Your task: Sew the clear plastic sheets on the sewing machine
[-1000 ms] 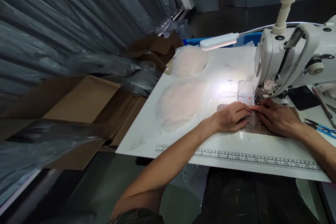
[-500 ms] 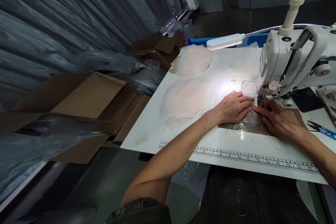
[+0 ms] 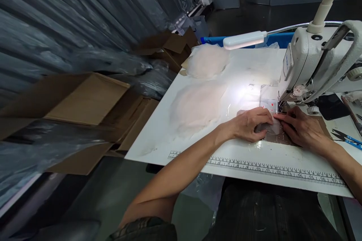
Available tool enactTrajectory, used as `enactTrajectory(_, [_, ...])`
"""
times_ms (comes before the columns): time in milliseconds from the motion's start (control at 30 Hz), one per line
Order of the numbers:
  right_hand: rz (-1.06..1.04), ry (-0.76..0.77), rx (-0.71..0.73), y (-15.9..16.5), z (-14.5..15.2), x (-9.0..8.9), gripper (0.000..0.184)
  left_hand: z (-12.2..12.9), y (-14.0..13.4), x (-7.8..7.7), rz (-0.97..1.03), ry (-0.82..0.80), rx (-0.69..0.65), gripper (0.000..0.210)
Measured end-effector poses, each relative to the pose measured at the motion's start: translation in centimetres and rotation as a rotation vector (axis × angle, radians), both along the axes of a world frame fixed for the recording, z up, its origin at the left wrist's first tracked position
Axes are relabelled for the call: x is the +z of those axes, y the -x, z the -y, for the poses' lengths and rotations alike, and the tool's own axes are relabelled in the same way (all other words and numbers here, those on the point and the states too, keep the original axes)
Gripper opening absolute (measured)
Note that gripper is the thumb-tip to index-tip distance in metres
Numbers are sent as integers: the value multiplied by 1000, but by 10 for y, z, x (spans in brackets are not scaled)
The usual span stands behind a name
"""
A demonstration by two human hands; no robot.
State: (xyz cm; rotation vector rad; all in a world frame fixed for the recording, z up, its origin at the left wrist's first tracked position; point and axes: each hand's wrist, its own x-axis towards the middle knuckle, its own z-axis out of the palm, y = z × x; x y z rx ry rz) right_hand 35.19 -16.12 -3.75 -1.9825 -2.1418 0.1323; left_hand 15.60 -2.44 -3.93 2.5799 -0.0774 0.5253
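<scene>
A white sewing machine (image 3: 299, 64) stands at the right of the head view, its presser foot (image 3: 280, 106) down near my fingertips. Under the foot lies a piece of thin sheer fabric (image 3: 273, 128) with small red marks. My left hand (image 3: 251, 123) is left of the foot, fingers curled and closed on the fabric. From the right, my right hand (image 3: 305, 128) pinches the fabric edge close to the foot, index finger pointing left. Beneath both hands is a brown plate (image 3: 285, 139), partly covered by clear film. The exact fingertip grip is partly hidden.
Two pale pink fabric piles (image 3: 200, 105) lie on the white table (image 3: 158, 135). A printed ruler (image 3: 254, 167) runs along its front edge. Blue-handled thread snips (image 3: 347, 138) and a black pad (image 3: 333, 106) sit at right. Cardboard boxes (image 3: 87, 98) stand left; a lamp (image 3: 244, 40) hangs above.
My left hand has gone from lying fairly flat to curled fingers, and the red marks on the sheer fabric now show. My right hand stays near the foot. The view has shifted slightly.
</scene>
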Motion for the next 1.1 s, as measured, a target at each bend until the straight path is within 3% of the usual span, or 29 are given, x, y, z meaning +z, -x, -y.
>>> enactTrajectory(133, [-15,-15,11,0,1,-1,45,1,-4,-4,-15,-43,60,22])
enactTrajectory(267, [-5,12,-4,0,0,-2,46,4,-6,-7,58,-205,108,25])
enactTrajectory(533, [8,-38,45,-5,2,-2,46,2,-6,-10,142,-462,49,22])
enactTrajectory(1100, [-29,-68,83,-10,4,-6,42,2,-8,-13,254,-491,56,19])
